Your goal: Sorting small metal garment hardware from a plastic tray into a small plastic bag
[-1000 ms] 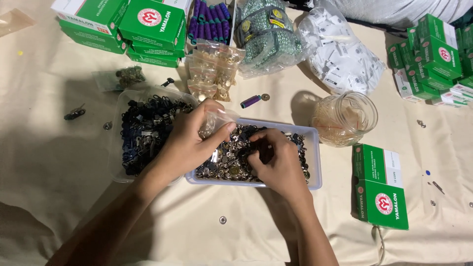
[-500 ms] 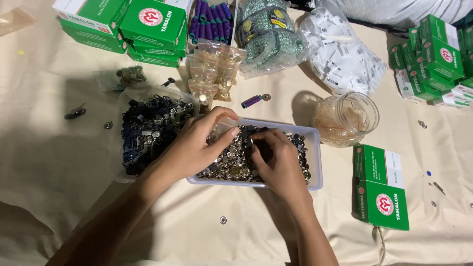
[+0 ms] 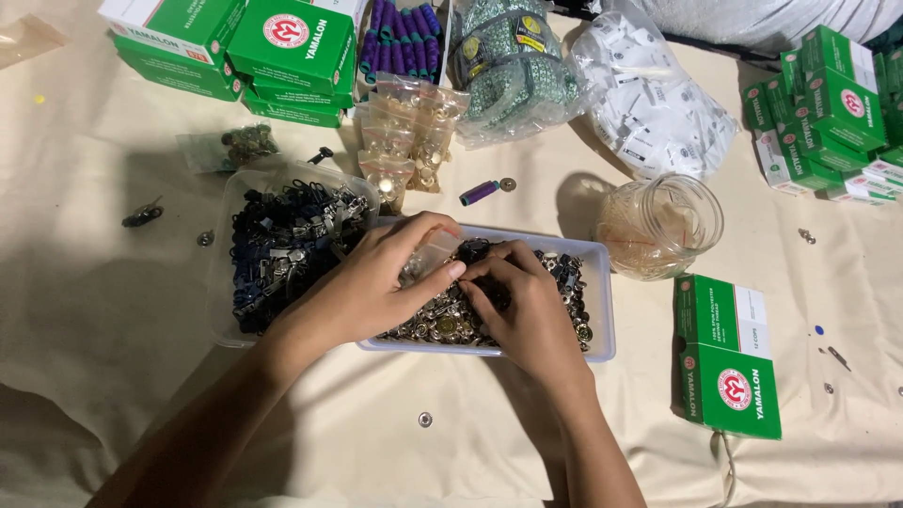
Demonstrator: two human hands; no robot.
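Your left hand (image 3: 376, 282) and right hand (image 3: 522, 306) meet over the white tray (image 3: 602, 310) of metal snaps (image 3: 442, 325), fingertips pinched on small pieces so they stay above the pile. The tub of dark clips (image 3: 282, 245) crowds your left; a glass jar (image 3: 658, 226) and green box (image 3: 729, 367) hem your right.

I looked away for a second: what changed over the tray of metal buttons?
The left hand and right hand drew together until their fingertips meet over the white tray of metal buttons. The tray, the glass jar and the green boxes stayed put.
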